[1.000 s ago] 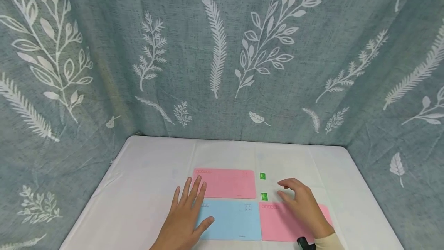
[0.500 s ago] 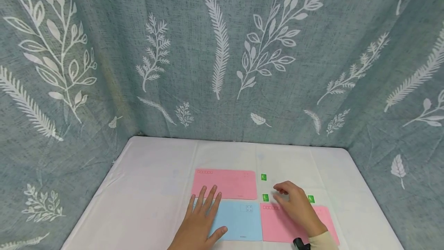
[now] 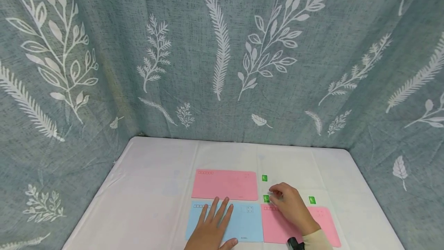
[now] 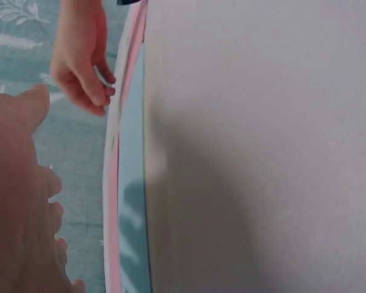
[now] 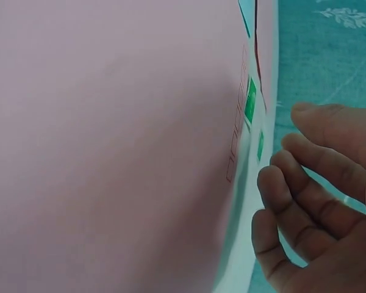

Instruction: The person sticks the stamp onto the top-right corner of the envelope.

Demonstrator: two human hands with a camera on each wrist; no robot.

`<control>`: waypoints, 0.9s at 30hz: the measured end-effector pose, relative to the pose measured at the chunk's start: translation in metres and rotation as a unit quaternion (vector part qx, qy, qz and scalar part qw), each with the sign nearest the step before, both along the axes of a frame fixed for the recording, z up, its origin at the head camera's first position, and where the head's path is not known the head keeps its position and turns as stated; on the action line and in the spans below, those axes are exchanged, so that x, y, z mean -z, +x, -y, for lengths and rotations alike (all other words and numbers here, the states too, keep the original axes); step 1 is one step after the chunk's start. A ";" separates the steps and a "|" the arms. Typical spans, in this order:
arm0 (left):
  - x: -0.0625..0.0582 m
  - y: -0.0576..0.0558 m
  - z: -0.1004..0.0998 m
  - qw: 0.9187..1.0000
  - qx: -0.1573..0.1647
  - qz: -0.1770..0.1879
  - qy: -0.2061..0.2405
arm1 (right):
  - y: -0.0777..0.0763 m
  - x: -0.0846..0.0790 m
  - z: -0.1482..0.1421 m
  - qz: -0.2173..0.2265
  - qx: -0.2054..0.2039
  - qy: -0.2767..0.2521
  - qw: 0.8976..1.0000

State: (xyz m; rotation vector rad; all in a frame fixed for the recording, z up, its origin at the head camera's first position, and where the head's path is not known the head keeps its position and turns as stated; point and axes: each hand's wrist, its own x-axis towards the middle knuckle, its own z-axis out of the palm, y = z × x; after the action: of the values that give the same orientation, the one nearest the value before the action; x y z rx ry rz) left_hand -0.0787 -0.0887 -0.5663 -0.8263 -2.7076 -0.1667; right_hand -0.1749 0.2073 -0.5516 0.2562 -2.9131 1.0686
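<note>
My left hand (image 3: 212, 227) is spread with straight fingers over the blue envelope (image 3: 247, 225), covering part of it. My right hand (image 3: 293, 207) hovers over the pink envelope (image 3: 327, 228) on the right, fingers loosely bent. Its fingertips are right beside a small green stamp (image 3: 266, 198), just above that envelope's top left corner. In the right wrist view the thumb (image 5: 320, 119) and fingers (image 5: 274, 186) are apart with nothing between them, and the stamp (image 5: 251, 101) lies beyond. In the left wrist view my left hand (image 4: 15, 201) shows at the edge.
Another pink envelope (image 3: 225, 186) lies above the blue one. One green stamp (image 3: 264, 178) lies to its right, another (image 3: 312, 200) above the right pink envelope. A white cloth covers the table (image 3: 152, 188); a leaf-patterned curtain (image 3: 187, 68) hangs behind and at both sides.
My left hand has slid right and toward me, off the upper pink envelope and over the blue one. My right hand has moved left to the lower stamp, uncovering the stamp on the right.
</note>
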 end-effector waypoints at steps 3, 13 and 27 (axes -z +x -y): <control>0.005 0.001 -0.003 1.000 -0.007 -0.003 -0.018 | -0.001 0.002 0.003 0.009 0.003 -0.004 1.000; 0.015 0.003 -0.012 0.998 0.007 0.062 -0.021 | -0.004 0.009 0.005 0.018 0.005 -0.002 1.000; 0.024 0.006 -0.017 0.997 0.016 0.063 -0.050 | -0.009 0.007 0.008 0.026 -0.011 0.028 0.999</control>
State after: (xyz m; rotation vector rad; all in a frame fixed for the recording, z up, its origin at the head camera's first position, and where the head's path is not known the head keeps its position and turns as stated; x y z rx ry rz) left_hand -0.0723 -0.0722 -0.5902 -0.9163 -2.8410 -0.0942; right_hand -0.1835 0.1992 -0.5588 0.2674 -2.9968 1.0124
